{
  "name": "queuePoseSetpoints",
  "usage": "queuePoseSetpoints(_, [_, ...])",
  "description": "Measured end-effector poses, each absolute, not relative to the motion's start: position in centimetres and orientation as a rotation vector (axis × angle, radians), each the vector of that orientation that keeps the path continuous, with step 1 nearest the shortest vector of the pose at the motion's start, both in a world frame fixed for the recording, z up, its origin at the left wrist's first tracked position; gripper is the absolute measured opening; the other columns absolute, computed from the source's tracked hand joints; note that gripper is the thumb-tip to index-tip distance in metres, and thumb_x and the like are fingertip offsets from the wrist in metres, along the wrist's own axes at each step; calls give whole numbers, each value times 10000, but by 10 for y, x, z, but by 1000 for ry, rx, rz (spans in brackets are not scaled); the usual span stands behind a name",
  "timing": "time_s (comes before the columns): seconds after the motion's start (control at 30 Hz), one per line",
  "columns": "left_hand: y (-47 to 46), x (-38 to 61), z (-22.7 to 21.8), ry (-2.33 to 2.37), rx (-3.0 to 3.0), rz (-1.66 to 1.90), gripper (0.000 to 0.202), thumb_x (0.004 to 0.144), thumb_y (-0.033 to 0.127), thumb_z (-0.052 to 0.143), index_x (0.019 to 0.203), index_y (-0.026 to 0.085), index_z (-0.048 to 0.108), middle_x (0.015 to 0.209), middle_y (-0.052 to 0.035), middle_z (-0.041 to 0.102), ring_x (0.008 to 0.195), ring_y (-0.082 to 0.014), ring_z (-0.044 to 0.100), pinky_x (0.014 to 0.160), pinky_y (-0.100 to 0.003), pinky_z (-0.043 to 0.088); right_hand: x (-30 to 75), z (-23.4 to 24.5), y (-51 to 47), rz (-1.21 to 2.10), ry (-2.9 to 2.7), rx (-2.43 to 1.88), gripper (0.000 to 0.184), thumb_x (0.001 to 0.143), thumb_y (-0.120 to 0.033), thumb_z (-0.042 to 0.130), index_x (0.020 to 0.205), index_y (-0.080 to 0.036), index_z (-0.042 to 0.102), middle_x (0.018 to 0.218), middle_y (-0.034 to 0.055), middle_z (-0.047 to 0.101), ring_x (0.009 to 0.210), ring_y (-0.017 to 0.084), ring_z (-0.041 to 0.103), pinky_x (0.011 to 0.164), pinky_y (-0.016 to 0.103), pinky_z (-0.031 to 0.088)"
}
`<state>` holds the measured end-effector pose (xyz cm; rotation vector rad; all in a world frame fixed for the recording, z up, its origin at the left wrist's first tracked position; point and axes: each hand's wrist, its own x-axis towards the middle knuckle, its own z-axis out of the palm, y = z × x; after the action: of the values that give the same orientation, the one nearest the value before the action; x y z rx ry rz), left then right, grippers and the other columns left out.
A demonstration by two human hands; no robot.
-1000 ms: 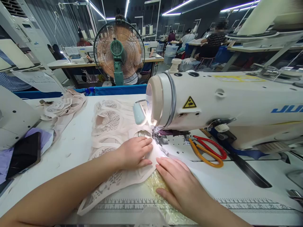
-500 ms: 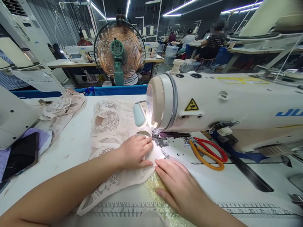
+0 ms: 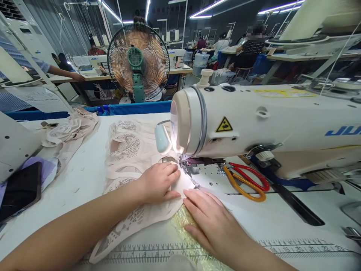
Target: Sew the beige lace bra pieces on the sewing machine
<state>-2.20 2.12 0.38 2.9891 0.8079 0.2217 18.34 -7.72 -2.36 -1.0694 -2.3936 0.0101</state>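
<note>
White tabletop [image 3: 84, 177] carries a sewing machine [image 3: 254, 124]. Just left of its presser foot [image 3: 188, 168], the left hand [image 3: 158, 182] presses pink lace fabric [image 3: 135, 218] flat, fingers together. Right hand [image 3: 210, 220] lies flat just below the foot, fingers together. Scissors [image 3: 246, 180] rest right of it.

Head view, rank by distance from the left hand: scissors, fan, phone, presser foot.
1. presser foot, just right of the left hand fingertips.
2. scissors, farther right on the sewing machine bed.
3. phone, at the table left edge.
4. fan, beyond the table's far edge.
</note>
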Motion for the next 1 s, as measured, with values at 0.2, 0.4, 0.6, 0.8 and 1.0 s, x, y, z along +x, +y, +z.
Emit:
queuePoseSetpoints(0.2, [23, -21, 7, 810, 3003, 195, 577, 823, 533, 545, 1172, 74, 532, 1216, -196, 549, 1080, -318, 524, 899, -442, 456, 183, -23, -77, 25, -2392, -1075, 319, 869, -305, 493, 1113, -132, 604, 1191, 141, 613, 1110, 270, 538, 945, 463, 450])
queuePoseSetpoints(0.4, [24, -22, 6, 793, 3009, 190, 579, 834, 529, 530, 1182, 67, 526, 1222, -202, 547, 1089, -324, 525, 893, -451, 460, 182, -22, -78, 53, -2382, -1088, 316, 870, -295, 478, 1105, -126, 604, 1191, 145, 614, 1116, 280, 537, 951, 483, 448])
queuePoseSetpoints(0.6, [25, -23, 6, 780, 3015, 205, 594, 828, 533, 538, 1187, 59, 530, 1227, -201, 546, 1090, -325, 522, 906, -453, 456, 184, -20, -77, 70, -2416, -1083, 321, 862, -295, 495, 1116, -130, 599, 1196, 150, 611, 1118, 281, 543, 948, 480, 458])
queuePoseSetpoints(0.8, [27, -24, 5, 774, 3008, 192, 594, 828, 525, 545, 1209, 70, 524, 1236, -183, 546, 1092, -311, 518, 914, -440, 453, 184, -21, -77, 40, -2449, -1101, 349, 875, -296, 473, 1140, -99, 586, 1231, 183, 587, 1141, 291, 539, 927, 475, 483])
queuePoseSetpoints(1.0, [42, -28, 6, 707, 3097, 201, 571, 836, 493, 548, 1210, 62, 529, 1241, -188, 550, 1111, -309, 512, 950, -447, 426, 180, -27, -74, 62, -2468, -1152, 433, 865, -282, 471, 1238, -68, 524, 1318, 185, 522, 1230, 280, 473, 965, 468, 464])
